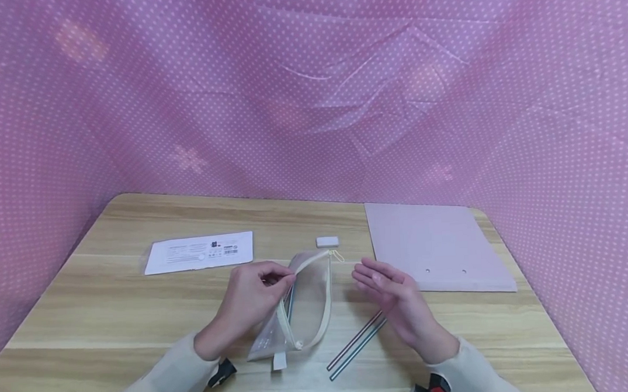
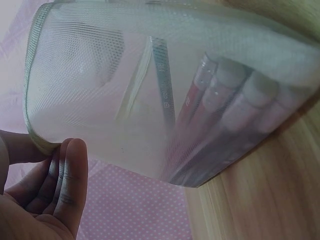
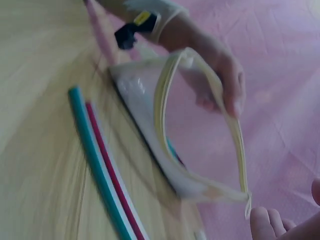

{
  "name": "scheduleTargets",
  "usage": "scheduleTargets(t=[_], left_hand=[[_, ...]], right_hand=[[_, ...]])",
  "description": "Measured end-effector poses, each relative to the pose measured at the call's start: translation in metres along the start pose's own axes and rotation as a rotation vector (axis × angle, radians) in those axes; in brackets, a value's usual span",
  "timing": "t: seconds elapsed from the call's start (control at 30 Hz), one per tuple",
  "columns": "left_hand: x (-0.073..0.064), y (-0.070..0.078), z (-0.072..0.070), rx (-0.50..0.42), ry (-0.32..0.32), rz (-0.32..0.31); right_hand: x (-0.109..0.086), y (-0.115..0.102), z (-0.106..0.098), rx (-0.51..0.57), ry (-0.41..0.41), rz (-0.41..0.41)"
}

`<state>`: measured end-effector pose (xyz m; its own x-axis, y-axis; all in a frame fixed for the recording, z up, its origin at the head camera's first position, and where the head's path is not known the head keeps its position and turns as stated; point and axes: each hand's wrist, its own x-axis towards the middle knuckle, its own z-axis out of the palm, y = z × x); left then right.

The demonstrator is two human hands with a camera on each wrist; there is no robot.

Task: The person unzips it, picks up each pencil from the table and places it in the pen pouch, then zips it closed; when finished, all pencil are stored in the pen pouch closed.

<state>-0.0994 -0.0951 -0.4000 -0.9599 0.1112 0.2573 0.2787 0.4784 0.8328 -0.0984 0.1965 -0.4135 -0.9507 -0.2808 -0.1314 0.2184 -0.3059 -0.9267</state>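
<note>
My left hand [image 1: 252,295] pinches the zipper edge of a translucent mesh pencil pouch [image 1: 314,295] between thumb and fingers. The pouch's mouth gapes wide. Through the mesh in the left wrist view, several capped pens [image 2: 252,92] and a dark pencil [image 2: 162,75] show inside. To the right of the pouch, my right hand [image 1: 394,300] hovers with its fingers extended, holding nothing. Below it, a red pencil [image 1: 353,341] and a teal pencil [image 1: 358,348] lie side by side on the table; the hand hides their far ends in the head view.
A white eraser [image 1: 327,241] lies behind the pouch. Flat at the left is a white printed packet [image 1: 201,253]. A pale pink folder [image 1: 432,246] with two holes covers the table's back right. Pink dotted cloth [image 1: 310,102] hangs around the wooden table [image 1: 114,310].
</note>
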Motion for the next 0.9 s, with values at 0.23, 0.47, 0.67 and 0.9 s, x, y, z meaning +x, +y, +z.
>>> scheduleTargets(t=[0.23,0.47,0.67,0.9], left_hand=[[0.0,0.001,0.0,0.003,0.0,0.0],[-0.001,0.001,0.001,-0.005,-0.004,-0.025],[-0.001,0.002,0.001,-0.008,-0.002,-0.03],[0.0,0.001,0.001,-0.007,-0.001,-0.02]], right_hand=[[0.001,0.005,-0.026,-0.295,-0.006,0.012],[0.002,0.009,-0.046,-0.818,-0.143,-0.024],[0.002,0.012,-0.048,-1.06,-0.379,-0.168],[-0.001,0.017,-0.049,-1.215,-0.534,-0.284]])
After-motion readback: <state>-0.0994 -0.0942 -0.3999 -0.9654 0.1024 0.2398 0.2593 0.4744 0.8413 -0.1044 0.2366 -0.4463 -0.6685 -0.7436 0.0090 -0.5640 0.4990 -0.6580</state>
